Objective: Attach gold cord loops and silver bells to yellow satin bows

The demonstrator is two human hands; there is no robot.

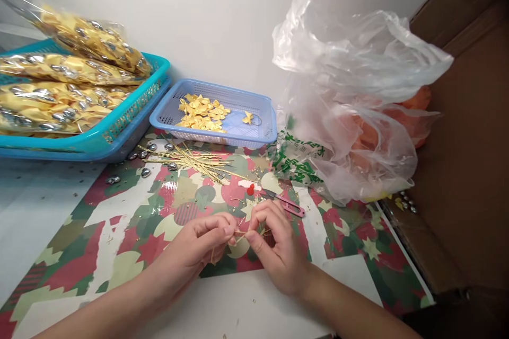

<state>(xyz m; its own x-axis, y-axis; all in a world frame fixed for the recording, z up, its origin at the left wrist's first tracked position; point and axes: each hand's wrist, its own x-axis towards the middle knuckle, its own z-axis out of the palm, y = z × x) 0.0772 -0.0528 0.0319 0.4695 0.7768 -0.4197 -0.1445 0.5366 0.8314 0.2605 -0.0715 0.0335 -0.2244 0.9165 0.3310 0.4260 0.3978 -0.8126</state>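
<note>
My left hand [202, 238] and my right hand [276, 241] meet low over the table, each closed in a pinch. Between their fingertips runs a thin gold cord [240, 233], with a loose end hanging below the left fingers. Just beyond the right hand lie pink thread snips [292, 205] and a small red object [250, 189]. Farther back is a loose pile of cut gold cords [199, 161]. Several shiny silver beads [146, 172] are scattered to its left.
A blue basket [214, 137] holds yellow ribbon bows [202, 113]. At the left, a teal basket [159, 69] carries clear bags [59, 100] of bows with silver beads. Crumpled plastic bags [358, 63] stand at the right, beside a brown cardboard box [469, 143]. Patterned paper covers the table.
</note>
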